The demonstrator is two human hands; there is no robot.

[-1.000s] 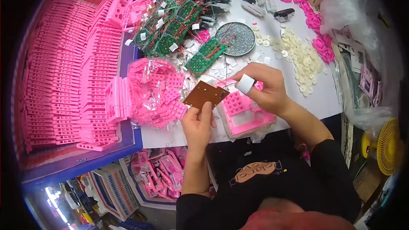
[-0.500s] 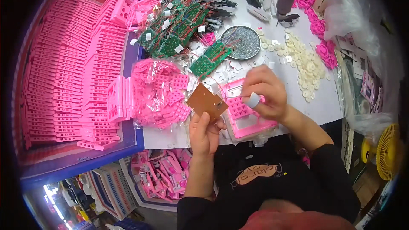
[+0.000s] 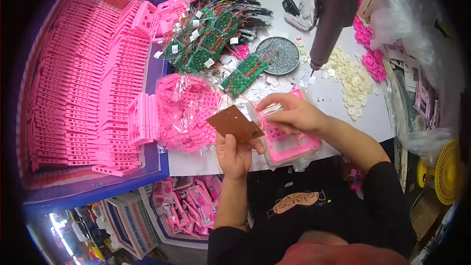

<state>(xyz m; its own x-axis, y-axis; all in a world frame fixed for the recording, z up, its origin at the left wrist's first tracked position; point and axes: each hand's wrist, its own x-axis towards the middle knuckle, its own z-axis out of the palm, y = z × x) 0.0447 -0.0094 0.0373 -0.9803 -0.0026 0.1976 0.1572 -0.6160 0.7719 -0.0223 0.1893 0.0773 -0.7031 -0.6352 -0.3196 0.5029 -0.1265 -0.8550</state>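
Note:
My left hand (image 3: 235,153) holds a small brown circuit board (image 3: 234,123) by its lower edge, tilted up over the table's front edge. My right hand (image 3: 289,114) rests on a pink plastic housing (image 3: 293,142) that lies flat on the white table (image 3: 338,99), its fingers pinching something small and pale just right of the board. Thin wires run from the board toward the housing.
A clear bag of pink parts (image 3: 184,113) lies left of my hands. Green circuit boards with wires (image 3: 208,41) pile behind it. A blue bin of stacked pink frames (image 3: 83,83) fills the left. A round metal dish (image 3: 279,55), white buttons (image 3: 348,78) and a hanging electric screwdriver (image 3: 329,14) stand at the back.
My right hand has dropped from above the housing onto it and moved toward the board. The hanging screwdriver has come into view at the top right. My left hand has stayed in place.

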